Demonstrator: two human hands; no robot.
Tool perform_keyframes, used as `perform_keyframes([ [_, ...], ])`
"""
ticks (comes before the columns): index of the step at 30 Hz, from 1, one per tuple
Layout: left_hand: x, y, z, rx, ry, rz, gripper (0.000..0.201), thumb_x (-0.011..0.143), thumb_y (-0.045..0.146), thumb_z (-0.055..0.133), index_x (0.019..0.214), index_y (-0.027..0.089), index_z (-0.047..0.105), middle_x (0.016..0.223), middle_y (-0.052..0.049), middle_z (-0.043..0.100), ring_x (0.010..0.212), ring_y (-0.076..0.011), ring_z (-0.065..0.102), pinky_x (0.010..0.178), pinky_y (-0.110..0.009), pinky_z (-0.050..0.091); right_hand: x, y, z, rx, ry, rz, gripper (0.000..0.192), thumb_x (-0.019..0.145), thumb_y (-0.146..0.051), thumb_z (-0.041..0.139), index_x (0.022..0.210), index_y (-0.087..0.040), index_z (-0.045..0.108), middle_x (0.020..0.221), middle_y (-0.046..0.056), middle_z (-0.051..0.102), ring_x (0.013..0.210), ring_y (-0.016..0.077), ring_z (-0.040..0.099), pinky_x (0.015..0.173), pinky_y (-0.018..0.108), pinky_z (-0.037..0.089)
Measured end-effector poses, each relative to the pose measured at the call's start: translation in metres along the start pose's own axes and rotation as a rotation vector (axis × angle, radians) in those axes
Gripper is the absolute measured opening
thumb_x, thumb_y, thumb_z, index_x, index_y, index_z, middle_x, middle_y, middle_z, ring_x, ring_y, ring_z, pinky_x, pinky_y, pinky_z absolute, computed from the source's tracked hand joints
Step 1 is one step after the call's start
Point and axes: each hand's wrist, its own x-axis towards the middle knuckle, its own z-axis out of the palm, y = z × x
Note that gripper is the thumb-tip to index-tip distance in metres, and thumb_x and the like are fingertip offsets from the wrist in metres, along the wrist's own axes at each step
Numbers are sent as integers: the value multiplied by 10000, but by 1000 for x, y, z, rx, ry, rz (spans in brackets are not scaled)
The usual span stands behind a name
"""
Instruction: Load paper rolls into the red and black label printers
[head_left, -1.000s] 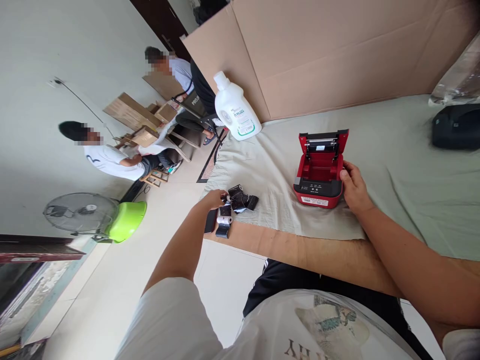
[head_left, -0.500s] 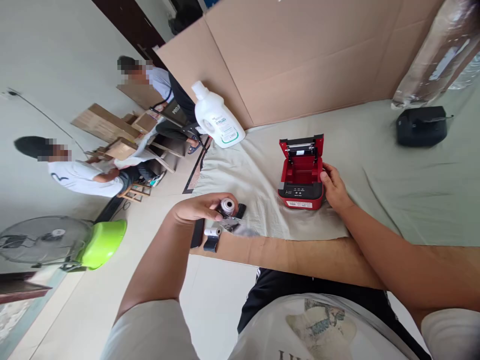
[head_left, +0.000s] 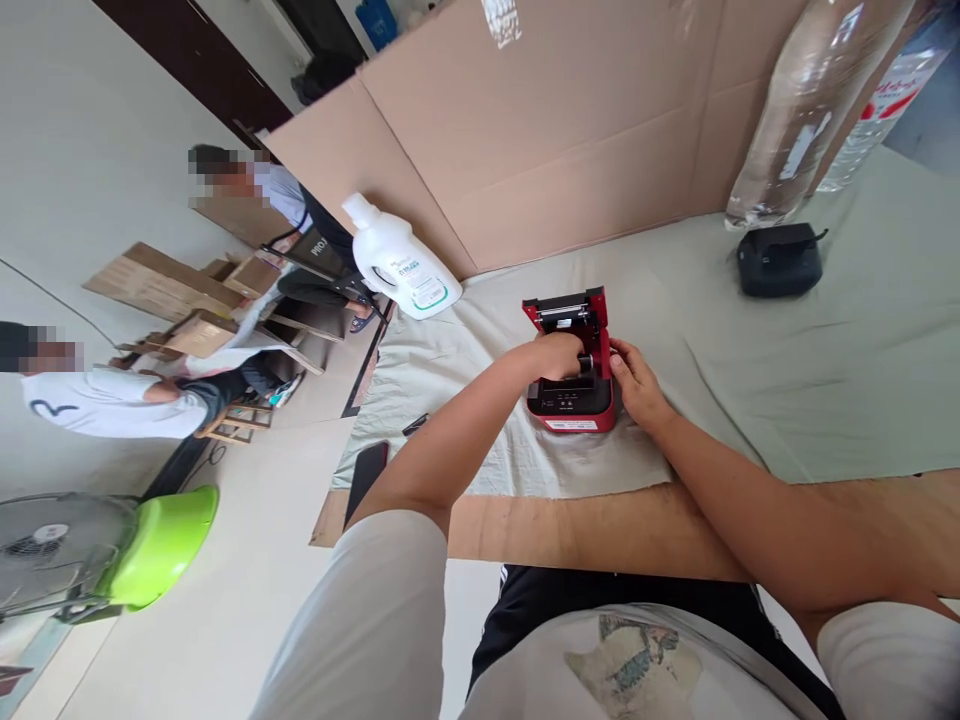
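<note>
A small red and black printer (head_left: 571,410) stands on the cloth with its lid raised. My left hand (head_left: 556,356) reaches into its open compartment, fingers curled round a small paper roll (head_left: 586,364). Only the dark-looking end of that roll shows past the fingers. Against the printer's right side rests my right hand (head_left: 637,388), its fingers gripping the edge of the casing. My left forearm hides part of the table's left end.
A white jug (head_left: 409,262) stands at the back left before a cardboard screen (head_left: 570,150). A dark phone (head_left: 366,475) lies near the left edge. At the right are a black device (head_left: 780,262) and plastic bottles (head_left: 870,125). Two people sit beyond, left.
My left hand has moved right and away from me, from the table's left edge into the printer, carrying the paper roll. My right hand stays at the printer's side. The view has shifted.
</note>
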Motion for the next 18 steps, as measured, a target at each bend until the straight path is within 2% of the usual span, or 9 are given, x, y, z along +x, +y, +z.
perform_keyframes([
  [3, 5, 6, 9, 77, 32, -24, 46, 661, 185, 685, 705, 176, 695, 733, -93, 703, 909, -322, 681, 972, -451, 451, 0, -2, 0, 4, -3, -1, 664, 874, -747, 455, 1295, -243, 558, 1321, 126, 628, 1190, 275, 603, 1086, 514, 460],
  [7, 0, 5, 15, 76, 121, 16, 192, 701, 217, 713, 879, 152, 743, 912, -156, 740, 1029, -390, 661, 1034, -549, 391, 1, -3, -1, -6, -3, 6, 714, 856, -779, 441, 1289, -225, 563, 1307, 140, 632, 1189, 288, 605, 1084, 520, 462],
  [9, -5, 0, 15, 23, 182, 48, 266, 714, 268, 738, 953, 153, 745, 1009, -161, 739, 1096, -390, 639, 1054, -535, 389, 1, -4, -1, -6, -5, 11, 722, 852, -784, 441, 1286, -220, 565, 1303, 144, 634, 1179, 287, 611, 1077, 515, 470],
  [12, -16, -12, 18, -208, 299, 133, 282, 757, 279, 706, 1021, 183, 730, 1120, -117, 726, 1115, -308, 641, 1030, -428, 444, -1, -5, 1, -10, 8, 11, 706, 858, -774, 443, 1290, -228, 560, 1307, 137, 638, 1187, 283, 609, 1075, 513, 471],
  [15, -29, -30, 35, -572, 526, 137, 212, 838, 298, 600, 985, 194, 712, 1077, -77, 727, 1008, -219, 668, 964, -356, 490, -6, -7, 7, -60, 57, -9, 731, 866, -783, 405, 1297, -215, 562, 1296, 144, 648, 1198, 301, 604, 1083, 532, 454],
  [18, -37, -47, 68, -934, 870, -66, 279, 885, 411, 521, 982, 192, 666, 1010, -71, 705, 945, -186, 663, 932, -352, 507, -12, -10, 15, -127, 115, -6, 744, 905, -769, 303, 1304, -202, 573, 1295, 156, 653, 1234, 315, 583, 1108, 542, 418],
])
